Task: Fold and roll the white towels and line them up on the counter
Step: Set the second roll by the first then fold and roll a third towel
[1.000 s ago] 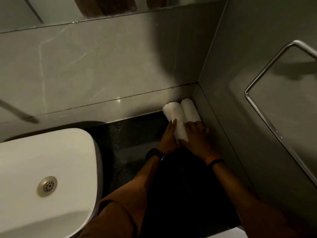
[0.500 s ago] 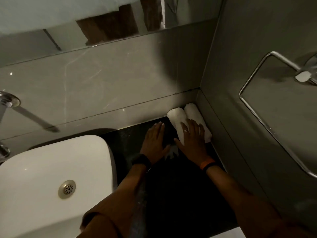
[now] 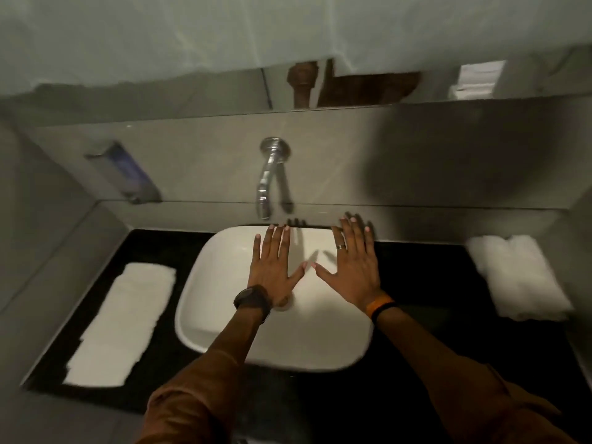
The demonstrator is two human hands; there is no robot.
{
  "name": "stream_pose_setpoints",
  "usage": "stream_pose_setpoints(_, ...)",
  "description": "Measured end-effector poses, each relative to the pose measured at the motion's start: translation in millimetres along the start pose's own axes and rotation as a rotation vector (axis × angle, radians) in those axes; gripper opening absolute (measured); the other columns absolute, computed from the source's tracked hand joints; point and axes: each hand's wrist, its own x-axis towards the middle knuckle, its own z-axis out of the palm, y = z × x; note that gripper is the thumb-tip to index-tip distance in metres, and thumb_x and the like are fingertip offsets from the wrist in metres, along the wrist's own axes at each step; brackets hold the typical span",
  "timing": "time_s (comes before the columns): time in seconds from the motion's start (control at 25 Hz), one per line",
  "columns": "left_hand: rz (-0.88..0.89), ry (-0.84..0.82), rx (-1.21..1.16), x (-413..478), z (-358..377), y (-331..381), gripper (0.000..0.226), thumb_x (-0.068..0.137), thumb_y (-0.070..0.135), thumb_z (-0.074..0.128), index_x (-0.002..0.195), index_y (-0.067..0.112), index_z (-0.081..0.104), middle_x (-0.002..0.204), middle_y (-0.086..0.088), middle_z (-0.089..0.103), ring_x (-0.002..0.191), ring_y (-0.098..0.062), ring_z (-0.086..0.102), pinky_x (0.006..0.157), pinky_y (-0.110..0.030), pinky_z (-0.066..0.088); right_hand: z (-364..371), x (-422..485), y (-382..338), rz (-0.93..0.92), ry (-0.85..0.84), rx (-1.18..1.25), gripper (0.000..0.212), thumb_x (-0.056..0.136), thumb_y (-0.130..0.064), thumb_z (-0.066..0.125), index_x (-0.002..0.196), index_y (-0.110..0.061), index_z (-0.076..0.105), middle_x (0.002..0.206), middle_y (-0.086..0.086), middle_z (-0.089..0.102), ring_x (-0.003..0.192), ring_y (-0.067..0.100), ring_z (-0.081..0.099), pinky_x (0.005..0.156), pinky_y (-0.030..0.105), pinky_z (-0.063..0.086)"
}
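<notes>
Both hands, the left hand (image 3: 272,264) and right hand (image 3: 352,267), hover spread and empty over the basin (image 3: 224,315); the folded towel (image 3: 118,325) lies left, nearer the left, long axis near-to-far, with the rolled towels (image 3: 515,277) far right.

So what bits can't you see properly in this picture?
- Sink drain: head view, hidden behind the left hand and its wrist.
- Right towels: motion blur; cannot tell how many rolls.
- Left towels: blurred; folds and count unclear.
- Dispenser on the wall: blurred, its label unreadable.
- Mirror: its upper part blanked out.
- Right hand: whether it touches the sink is unclear.
</notes>
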Motion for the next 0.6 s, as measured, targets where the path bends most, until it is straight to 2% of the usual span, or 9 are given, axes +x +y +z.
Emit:
stream_pose_setpoints(0.16, -0.139, -0.02, 0.011, -46.1, -11.1, -139.0, 0.086, 0.089, 0.07, 0.017, 0.153, 0.014, 0.002, 0.163, -0.01, 0.009, 0.15, -0.027, 0.002, 0.122, -0.051, 0.006, 44.4, 15.0, -138.3, -0.102, -0.007, 0.106, 0.095, 0.083, -0.077, 0.036, 0.152, -0.017, 0.012, 0.163, 0.01, 0.008, 0.15, 0.026, -0.003, 0.122, 0.051, 0.007)
stream_pose_setpoints(0.24, -0.205, -0.061, -0.032, -67.5, -13.5, -203.7, 0.087, 0.088, 0.072, 0.018, 0.153, 0.017, 0.003, 0.163, -0.01, 0.011, 0.15, -0.028, 0.003, 0.122, -0.052, 0.007, 65.4, 21.2, -207.8, -0.138, 0.009, 0.191, 0.092, 0.084, -0.073, 0.042, 0.152, -0.018, 0.015, 0.163, 0.01, 0.01, 0.15, 0.025, -0.001, 0.122, 0.051, 0.01)
stream_pose_setpoints(0.36, -0.294, -0.026, -0.117, -107.5, -9.8, -297.1, 0.081, 0.09, 0.067, 0.026, 0.153, 0.019, 0.007, 0.161, -0.011, 0.016, 0.15, -0.029, 0.008, 0.121, -0.052, 0.014, 97.3, 29.3, -320.0, -0.157, 0.023, 0.357, 0.083, 0.086, -0.065, 0.049, 0.15, -0.018, 0.023, 0.161, 0.01, 0.016, 0.15, 0.023, 0.007, 0.121, 0.048, 0.017)
stream_pose_setpoints(0.48, -0.359, -0.058, -0.16, -149.0, 6.5, -381.3, 0.077, 0.092, 0.056, 0.038, 0.153, 0.016, 0.013, 0.159, -0.015, 0.02, 0.147, -0.033, 0.018, 0.119, -0.052, 0.02, 127.9, 27.2, -424.5, -0.125, -0.105, 0.474, 0.08, 0.085, -0.058, 0.054, 0.149, -0.02, 0.024, 0.161, 0.008, 0.018, 0.149, 0.023, 0.01, 0.121, 0.046, 0.019)
stream_pose_setpoints(0.6, -0.474, -0.236, -0.187, -174.7, 27.0, -434.1, 0.079, 0.092, 0.052, 0.048, 0.154, 0.023, 0.007, 0.16, -0.012, 0.016, 0.146, -0.035, 0.016, 0.117, -0.056, 0.021, 163.2, 16.7, -475.4, 0.027, -0.31, 0.546, 0.085, 0.087, -0.062, 0.05, 0.151, -0.023, 0.013, 0.162, 0.006, 0.012, 0.147, 0.024, 0.014, 0.119, 0.047, 0.025)
